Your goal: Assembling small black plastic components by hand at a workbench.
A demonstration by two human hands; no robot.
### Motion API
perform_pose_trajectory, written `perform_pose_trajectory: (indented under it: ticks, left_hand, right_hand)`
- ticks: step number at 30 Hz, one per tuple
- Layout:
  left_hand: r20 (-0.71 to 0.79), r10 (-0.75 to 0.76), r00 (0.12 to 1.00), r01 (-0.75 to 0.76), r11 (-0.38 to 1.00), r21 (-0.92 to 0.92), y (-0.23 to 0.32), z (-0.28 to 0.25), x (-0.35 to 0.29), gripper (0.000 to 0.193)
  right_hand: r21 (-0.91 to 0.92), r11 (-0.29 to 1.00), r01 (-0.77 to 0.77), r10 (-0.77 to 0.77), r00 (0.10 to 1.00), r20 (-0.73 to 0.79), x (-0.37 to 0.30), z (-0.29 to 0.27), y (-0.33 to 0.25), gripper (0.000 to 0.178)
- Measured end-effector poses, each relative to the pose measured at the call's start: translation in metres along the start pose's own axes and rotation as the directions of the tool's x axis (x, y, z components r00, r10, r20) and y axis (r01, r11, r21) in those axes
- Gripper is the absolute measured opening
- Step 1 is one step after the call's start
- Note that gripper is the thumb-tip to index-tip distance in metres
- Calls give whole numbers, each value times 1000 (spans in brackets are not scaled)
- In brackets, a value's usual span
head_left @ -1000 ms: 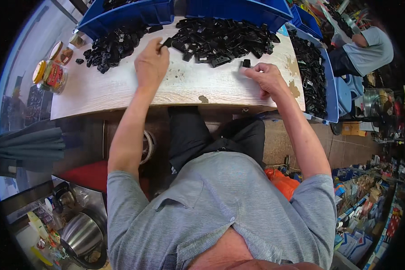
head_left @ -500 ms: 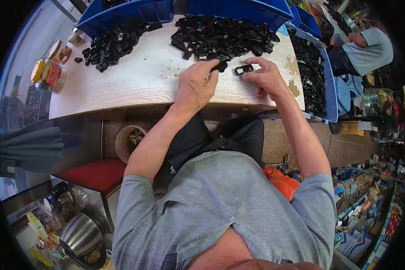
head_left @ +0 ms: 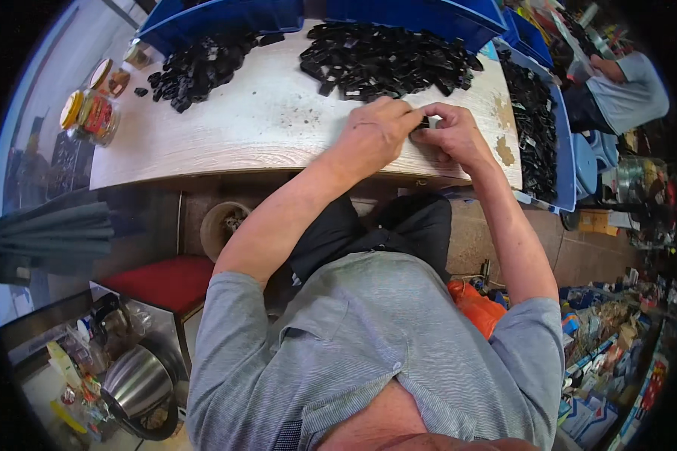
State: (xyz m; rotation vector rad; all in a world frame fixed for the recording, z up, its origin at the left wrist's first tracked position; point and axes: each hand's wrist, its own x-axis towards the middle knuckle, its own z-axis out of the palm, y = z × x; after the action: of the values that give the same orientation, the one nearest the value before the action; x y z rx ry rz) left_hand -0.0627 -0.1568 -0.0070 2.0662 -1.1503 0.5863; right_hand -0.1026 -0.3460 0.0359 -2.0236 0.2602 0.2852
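Over the white tabletop (head_left: 233, 139), my left hand (head_left: 380, 131) and my right hand (head_left: 457, 137) meet, both closed. A small black plastic part (head_left: 423, 123) shows between the fingertips, mostly covered by them. My right thumb and forefinger pinch it from the right. The left fingers press against it from the other side; whether they hold a second black piece is hidden. Just beyond the hands lies a wide heap of black plastic parts (head_left: 399, 60). A smaller heap of dark pieces (head_left: 199, 71) sits farther left.
Blue bins (head_left: 429, 19) line the table's far side. A lighter blue crate (head_left: 566, 143) of black parts adjoins the right edge. Lidded jars (head_left: 90, 116) stand at the left end. Below are a bucket (head_left: 217, 229) and a steel kettle (head_left: 137, 383). Another person (head_left: 628, 94) is at far right.
My left hand has moved right, up to my right hand. The black frame-shaped part, plainly visible in my right fingers before, is now mostly hidden between both hands. The view has shifted slightly.
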Motion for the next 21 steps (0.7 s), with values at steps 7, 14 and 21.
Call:
perform_pose_trajectory:
  ticks: [7,14,21]
  left_hand:
    - [45,60,997,-61,998,22,0,8,2,30]
    - [106,36,994,-56,980,192,12,-10,-9,35]
    - [17,12,1000,-13,998,55,8,-11,-9,31]
  right_hand:
    - [93,996,-1,2,1000,-13,3,-2,8,28]
    - [52,999,-12,11,1000,18,1,1,1,30]
    - [123,992,-1,1,1000,-2,-2,-3,4,25]
